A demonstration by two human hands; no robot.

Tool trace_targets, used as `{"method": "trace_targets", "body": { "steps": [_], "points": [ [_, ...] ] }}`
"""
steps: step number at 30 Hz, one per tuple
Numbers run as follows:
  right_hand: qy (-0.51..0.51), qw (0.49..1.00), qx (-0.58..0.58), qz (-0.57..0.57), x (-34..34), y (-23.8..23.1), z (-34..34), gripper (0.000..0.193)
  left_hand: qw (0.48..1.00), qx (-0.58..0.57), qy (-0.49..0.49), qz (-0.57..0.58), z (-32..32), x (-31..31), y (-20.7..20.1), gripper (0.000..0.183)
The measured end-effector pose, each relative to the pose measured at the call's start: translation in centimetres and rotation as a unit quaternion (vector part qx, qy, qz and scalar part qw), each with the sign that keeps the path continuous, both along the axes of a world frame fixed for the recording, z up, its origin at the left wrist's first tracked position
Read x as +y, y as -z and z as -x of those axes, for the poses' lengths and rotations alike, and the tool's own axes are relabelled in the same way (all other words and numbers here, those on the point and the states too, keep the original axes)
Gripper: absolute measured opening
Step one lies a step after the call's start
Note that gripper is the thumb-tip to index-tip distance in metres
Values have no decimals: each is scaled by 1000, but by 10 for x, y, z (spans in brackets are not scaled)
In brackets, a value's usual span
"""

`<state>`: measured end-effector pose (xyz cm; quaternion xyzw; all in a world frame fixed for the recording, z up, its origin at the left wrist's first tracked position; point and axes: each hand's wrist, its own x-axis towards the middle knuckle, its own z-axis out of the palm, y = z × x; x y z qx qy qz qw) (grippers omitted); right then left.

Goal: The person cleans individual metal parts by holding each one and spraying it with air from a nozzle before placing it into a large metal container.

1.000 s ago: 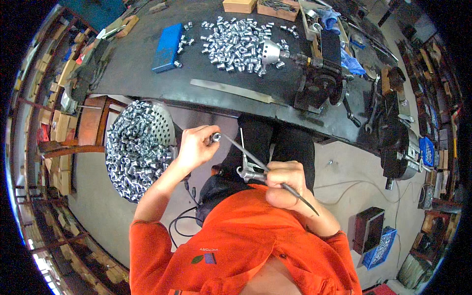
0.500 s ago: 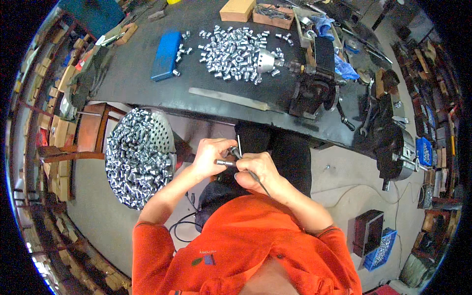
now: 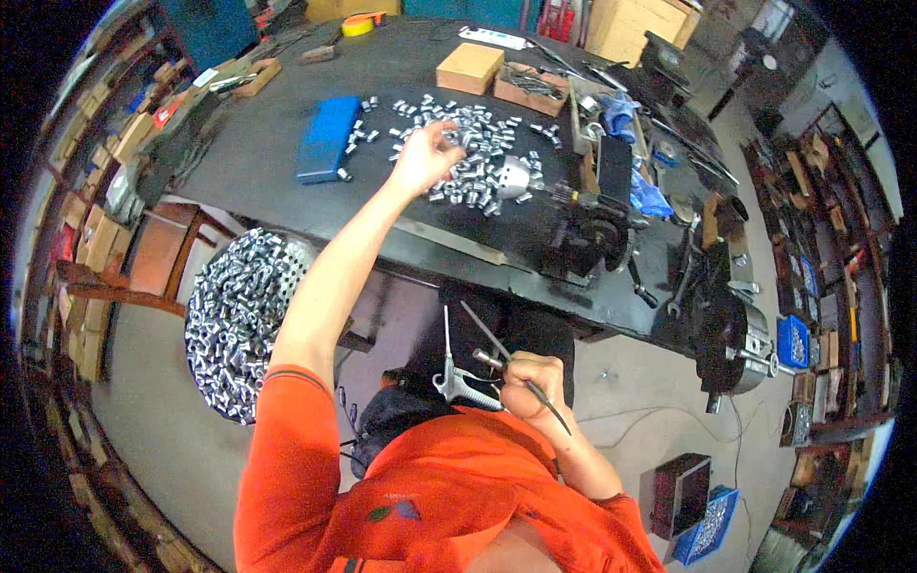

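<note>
My left hand [image 3: 427, 160] reaches over the bench into a pile of short silver metal fittings [image 3: 482, 172]. Its fingers are curved and apart; whether a fingertip touches a fitting is unclear. My right hand [image 3: 533, 384], over my lap, is closed around a slim rod-like tool [image 3: 484, 328] whose dark tapered tail sticks out below the fist. A short metal cylinder [image 3: 489, 359] also juts from that grip. Beside the fist is an air blow gun [image 3: 458, 385] with a thin nozzle pointing up; I cannot tell if the right hand touches it.
A perforated metal bowl [image 3: 298, 260] heaped with fittings stands left of my lap. On the bench are a blue box [image 3: 326, 140], a flat metal bar [image 3: 449, 239], a perforated cup [image 3: 513, 178] and a black clamping fixture [image 3: 592, 237]. A machine chuck [image 3: 750, 349] stands at right.
My left hand has left my right hand and moved up and forward to the fittings pile. The right hand has shifted slightly right and lower, still gripping the tool. The view has tilted up.
</note>
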<state>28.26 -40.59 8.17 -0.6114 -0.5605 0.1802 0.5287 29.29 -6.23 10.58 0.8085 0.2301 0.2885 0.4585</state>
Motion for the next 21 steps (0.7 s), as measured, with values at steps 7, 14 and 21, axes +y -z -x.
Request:
{"method": "trace_targets", "body": {
  "steps": [7, 14, 21],
  "points": [
    [6, 1000, -2, 2, -6, 16, 3, 22, 942, 176, 70, -278, 129, 38, 1, 36],
    [-31, 1000, -3, 2, 4, 13, 8, 23, 876, 433, -84, -195, 287, 72, 55, 33],
    [-50, 998, 23, 18, -1, 9, 7, 25, 761, 548, -205, -279, 278, 68, 110, 24]
  ]
}}
